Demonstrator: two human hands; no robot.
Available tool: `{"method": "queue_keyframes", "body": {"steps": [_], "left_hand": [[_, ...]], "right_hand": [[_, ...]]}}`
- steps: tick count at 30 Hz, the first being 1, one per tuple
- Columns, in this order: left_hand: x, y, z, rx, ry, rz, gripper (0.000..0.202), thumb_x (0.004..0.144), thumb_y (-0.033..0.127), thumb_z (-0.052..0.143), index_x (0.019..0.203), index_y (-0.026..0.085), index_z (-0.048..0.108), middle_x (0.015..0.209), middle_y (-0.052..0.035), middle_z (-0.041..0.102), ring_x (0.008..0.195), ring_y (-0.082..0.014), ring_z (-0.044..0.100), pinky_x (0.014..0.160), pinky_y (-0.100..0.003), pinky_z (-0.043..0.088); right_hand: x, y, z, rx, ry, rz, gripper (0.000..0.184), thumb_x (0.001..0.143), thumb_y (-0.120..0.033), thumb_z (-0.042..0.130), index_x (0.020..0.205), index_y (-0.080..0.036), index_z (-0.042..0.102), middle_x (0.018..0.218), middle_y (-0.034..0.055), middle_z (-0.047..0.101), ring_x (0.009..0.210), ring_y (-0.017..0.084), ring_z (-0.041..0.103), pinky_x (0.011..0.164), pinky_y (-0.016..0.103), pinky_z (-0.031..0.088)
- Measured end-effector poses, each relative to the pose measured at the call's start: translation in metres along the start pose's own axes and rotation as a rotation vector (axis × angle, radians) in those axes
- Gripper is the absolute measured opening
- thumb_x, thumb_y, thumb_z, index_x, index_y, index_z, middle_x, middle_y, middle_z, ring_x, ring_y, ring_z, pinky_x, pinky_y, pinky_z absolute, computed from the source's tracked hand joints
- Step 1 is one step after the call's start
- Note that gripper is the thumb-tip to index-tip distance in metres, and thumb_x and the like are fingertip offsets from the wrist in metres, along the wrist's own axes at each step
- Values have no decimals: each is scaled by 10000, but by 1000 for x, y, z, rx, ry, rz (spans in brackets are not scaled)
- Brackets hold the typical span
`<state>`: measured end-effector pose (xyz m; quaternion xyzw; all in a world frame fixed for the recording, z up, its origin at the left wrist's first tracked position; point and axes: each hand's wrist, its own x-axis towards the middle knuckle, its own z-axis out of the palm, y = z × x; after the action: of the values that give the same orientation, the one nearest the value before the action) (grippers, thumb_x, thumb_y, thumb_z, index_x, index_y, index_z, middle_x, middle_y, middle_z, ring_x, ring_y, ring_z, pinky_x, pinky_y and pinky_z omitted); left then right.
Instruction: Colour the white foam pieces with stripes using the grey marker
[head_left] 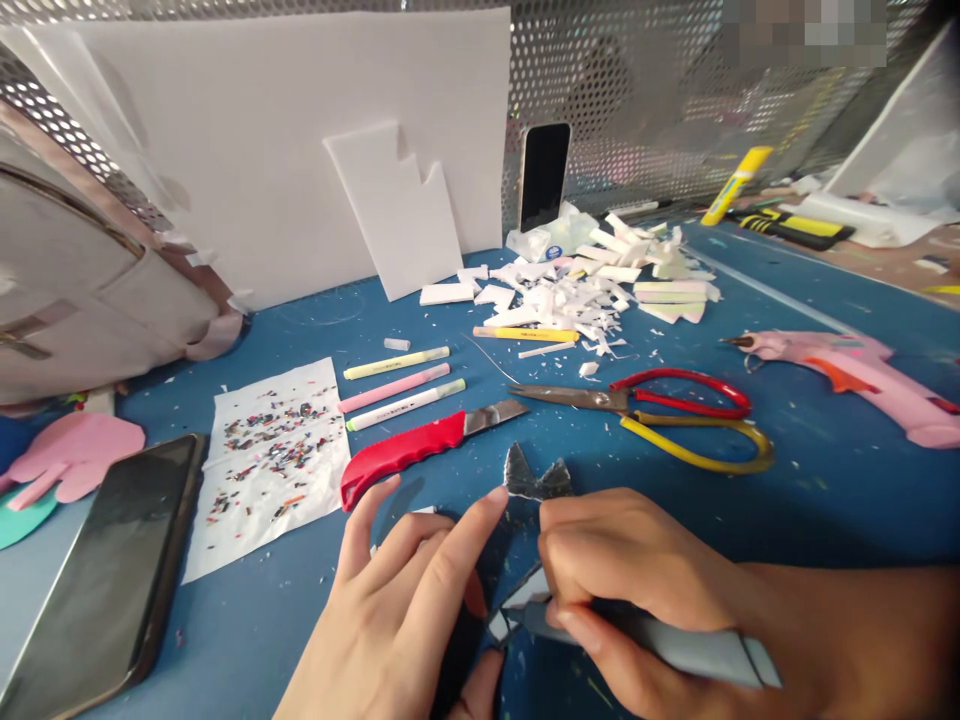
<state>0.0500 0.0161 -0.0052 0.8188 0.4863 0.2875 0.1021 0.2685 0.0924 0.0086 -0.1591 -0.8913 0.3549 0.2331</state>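
Observation:
My right hand [630,590] grips a grey marker pen [682,648], its tip against a small cut piece [517,600] that is white with black edges. From the other side my left hand [420,590] steadies that piece, the thumb at its lower corner and the fingers spread; part of the piece is hidden beneath the hands. Just beyond my left index fingertip lies a dark two-peaked scrap [536,478] with rough light edges. A red-handled knife [412,450] and scissors [675,405] with red and yellow handles rest behind the hands.
Several highlighters [397,388], a paper sheet of coloured crumbs [270,450] and a phone [105,580] lie left. White scraps [570,290] are heaped behind, near an upright phone [544,175] and white board [285,130]. A pink glue gun [847,370] lies right.

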Motion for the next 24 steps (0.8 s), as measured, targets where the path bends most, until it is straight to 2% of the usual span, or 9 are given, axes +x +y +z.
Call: {"method": "queue_keyframes", "body": {"steps": [4,19,24], "left_hand": [[1,1,-1,-18,-36,-22,645,899,170,539,1500,171,306,858,79,615,990,-98,578,1209,-394,160],[1,3,-2,-10,-39,-18,622,911,169,533,1492,154,311,862,75,608,1000,-100,561,1208,-390,162],[0,1,-2,-3,-49,-14,641,904,165,544,1498,152,303,866,66,616,986,-111,566,1206,-408,169]], "right_hand": [[0,0,0,37,-1,-18,215,861,-124,448,740,-225,302,644,-26,466,604,138,429,597,289,335],[-2,0,-2,26,-34,25,201,893,-122,455,758,-221,343,680,-17,494,636,143,455,607,286,343],[-2,0,-3,61,-25,-1,189,876,-133,439,739,-220,342,645,-18,495,610,143,449,593,290,346]]}}
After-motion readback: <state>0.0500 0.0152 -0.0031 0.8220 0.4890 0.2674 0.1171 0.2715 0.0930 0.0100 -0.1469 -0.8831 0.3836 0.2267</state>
